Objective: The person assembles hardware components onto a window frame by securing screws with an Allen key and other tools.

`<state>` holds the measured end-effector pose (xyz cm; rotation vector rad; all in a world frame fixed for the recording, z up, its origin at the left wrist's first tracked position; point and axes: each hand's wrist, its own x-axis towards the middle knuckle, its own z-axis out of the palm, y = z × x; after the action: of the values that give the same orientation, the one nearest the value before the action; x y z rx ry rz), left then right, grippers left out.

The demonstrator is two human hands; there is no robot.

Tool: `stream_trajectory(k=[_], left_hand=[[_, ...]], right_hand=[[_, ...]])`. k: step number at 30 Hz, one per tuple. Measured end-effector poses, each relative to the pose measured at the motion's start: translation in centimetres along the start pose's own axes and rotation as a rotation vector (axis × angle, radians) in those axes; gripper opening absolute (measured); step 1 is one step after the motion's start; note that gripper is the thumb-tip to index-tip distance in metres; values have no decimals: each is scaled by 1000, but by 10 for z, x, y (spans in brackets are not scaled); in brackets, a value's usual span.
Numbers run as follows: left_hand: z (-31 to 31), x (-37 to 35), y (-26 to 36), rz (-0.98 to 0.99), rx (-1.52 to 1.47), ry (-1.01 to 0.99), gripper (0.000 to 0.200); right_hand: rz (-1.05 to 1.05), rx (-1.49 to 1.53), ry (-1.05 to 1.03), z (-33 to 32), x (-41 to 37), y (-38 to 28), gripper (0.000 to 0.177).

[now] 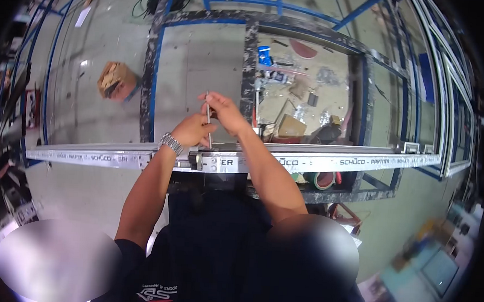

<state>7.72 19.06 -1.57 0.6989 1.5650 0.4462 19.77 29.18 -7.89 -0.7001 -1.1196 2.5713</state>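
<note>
A thin metal rod (208, 113) stands nearly upright in this view, its lower end near the long metal profile (356, 162). My right hand (226, 113) is closed with its fingertips around the upper part of the rod. Lower down, my left hand (191, 130), with a metal watch (171, 143) on its wrist, is closed around the rod just behind the profile. The profile lies across in front of me, wrapped in printed film. A dark fitting (196, 160) sits on it, just below my left hand. My right forearm passes over the profile and covers part of it.
The profile rests on a paint-spattered frame table (249, 69) with open bays. Its right bay holds a shelf (329, 54) with scraps and a blue packet (264, 55). A tape roll (323, 180) lies near the front edge. A brown paper bag (117, 80) stands on the floor at left.
</note>
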Motion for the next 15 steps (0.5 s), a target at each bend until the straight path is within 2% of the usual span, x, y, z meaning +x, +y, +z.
stream_trajectory(k=[7,10,15], left_hand=[[-2,0,3,32,-82,-52,27],[-1,-3,7,45,5,-12,30],[4,0,6,-10,80,18,35]], right_hand=[[30,-35,-15,1,-5,-13,29],[50,-47,-4,1,-6,-14,29],[104,-198,141,-4,-2,-7,25]])
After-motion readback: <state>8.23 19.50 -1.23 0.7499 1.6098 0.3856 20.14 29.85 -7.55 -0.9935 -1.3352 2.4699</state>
